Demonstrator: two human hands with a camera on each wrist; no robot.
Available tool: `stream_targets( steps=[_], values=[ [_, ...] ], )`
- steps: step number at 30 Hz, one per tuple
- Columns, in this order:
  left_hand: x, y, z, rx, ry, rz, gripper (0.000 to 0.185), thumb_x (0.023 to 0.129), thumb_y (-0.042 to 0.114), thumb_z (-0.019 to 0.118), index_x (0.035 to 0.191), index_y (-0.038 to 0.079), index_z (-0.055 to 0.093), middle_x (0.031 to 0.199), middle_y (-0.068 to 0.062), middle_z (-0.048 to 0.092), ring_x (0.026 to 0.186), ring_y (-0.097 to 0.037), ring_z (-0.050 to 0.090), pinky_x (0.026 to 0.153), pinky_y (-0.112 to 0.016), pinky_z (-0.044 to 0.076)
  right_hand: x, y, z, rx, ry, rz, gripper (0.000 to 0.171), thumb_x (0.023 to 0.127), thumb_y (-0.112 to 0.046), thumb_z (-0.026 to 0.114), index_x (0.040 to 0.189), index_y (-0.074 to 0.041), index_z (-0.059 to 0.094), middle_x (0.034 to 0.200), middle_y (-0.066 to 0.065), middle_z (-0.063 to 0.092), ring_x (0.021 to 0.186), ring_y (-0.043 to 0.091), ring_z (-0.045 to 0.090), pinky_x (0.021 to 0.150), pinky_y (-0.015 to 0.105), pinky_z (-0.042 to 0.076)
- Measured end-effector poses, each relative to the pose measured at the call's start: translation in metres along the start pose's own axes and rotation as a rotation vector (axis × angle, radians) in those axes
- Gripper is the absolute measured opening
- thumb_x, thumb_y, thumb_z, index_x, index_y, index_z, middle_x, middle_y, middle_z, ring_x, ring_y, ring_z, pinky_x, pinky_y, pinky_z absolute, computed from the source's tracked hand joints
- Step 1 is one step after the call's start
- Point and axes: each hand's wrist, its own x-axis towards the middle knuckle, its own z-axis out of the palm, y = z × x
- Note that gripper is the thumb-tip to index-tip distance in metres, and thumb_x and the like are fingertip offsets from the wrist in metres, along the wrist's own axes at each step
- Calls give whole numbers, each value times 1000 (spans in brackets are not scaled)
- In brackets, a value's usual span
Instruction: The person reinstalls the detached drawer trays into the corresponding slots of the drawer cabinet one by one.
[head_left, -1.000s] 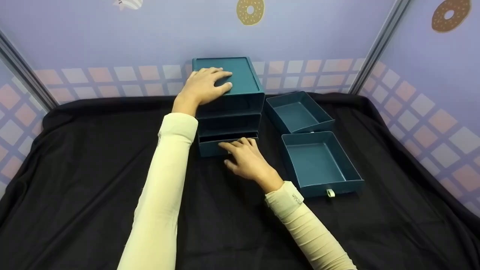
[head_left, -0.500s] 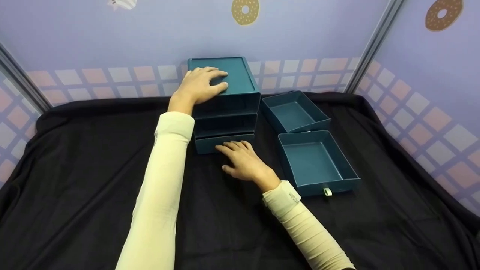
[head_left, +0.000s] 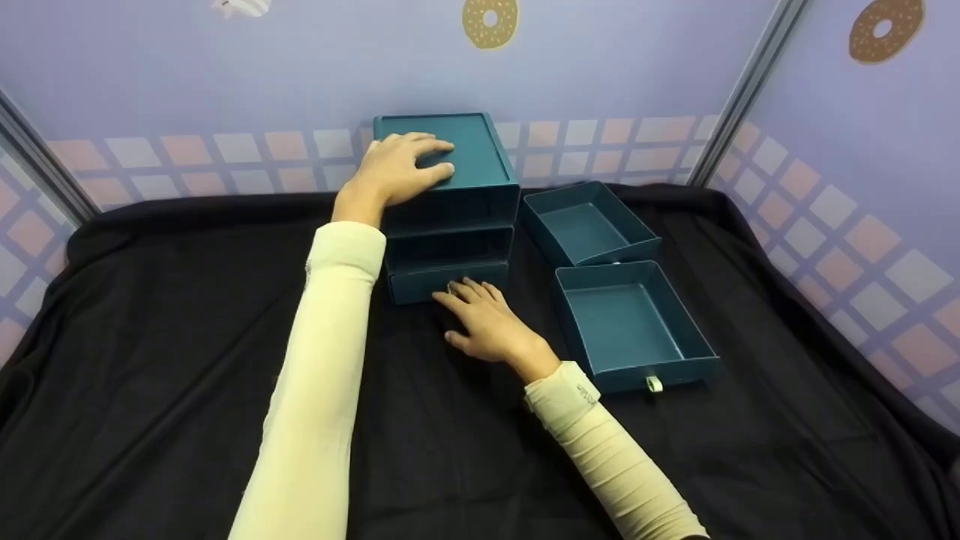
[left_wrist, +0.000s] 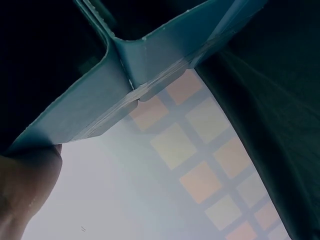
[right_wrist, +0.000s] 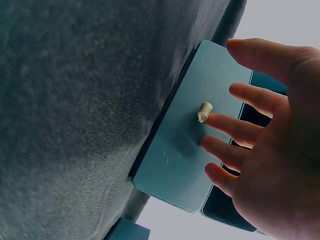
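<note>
Only one bit of lettering shows: a small dark mark or label on the cuff of the right sleeve [head_left: 587, 396], near the wrist, too small and blurred to read in the head view. A similar faint mark sits on the left sleeve [head_left: 309, 271] near its cuff, also unreadable. No other text, brand, number or sign can be made out.

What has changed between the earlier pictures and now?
The right hand pushed the bottom drawer back into the drawer box; it now sits nearly flush. The left hand stayed flat on top, and the two loose drawers did not move.
</note>
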Motion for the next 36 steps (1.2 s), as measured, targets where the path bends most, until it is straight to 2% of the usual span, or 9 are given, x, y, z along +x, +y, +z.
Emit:
stream_targets(
  steps=[12,23,31,36],
  values=[
    [0,0,4,-5,-20,-2,61,108,56,48,163,30,46,174,-5,31,163,-35,20,131,-62,5,-2,3,6,50,-29,6,63,105,-23,65,163,-12,43,167,23,36,161,43,22,129,60,18],
    [-1,-2,2,12,-29,11,63,107,58,45,164,31,44,175,-5,29,162,-36,19,130,-63,4,0,1,5,52,-97,30,62,111,-17,52,170,-20,30,174,19,23,164,42,8,130,59,17],
    [0,0,-1,26,-27,18,64,107,58,44,165,30,43,174,-6,29,161,-36,21,130,-62,7,3,3,3,71,-107,14,66,111,-11,50,171,-21,25,179,11,7,162,47,6,126,66,24],
    [0,1,1,32,-30,22,64,108,58,44,165,30,43,174,-6,29,161,-36,21,130,-62,9,1,6,4,74,-94,10,65,110,-12,51,170,-19,28,179,9,9,161,47,12,125,65,25]
  ],
)
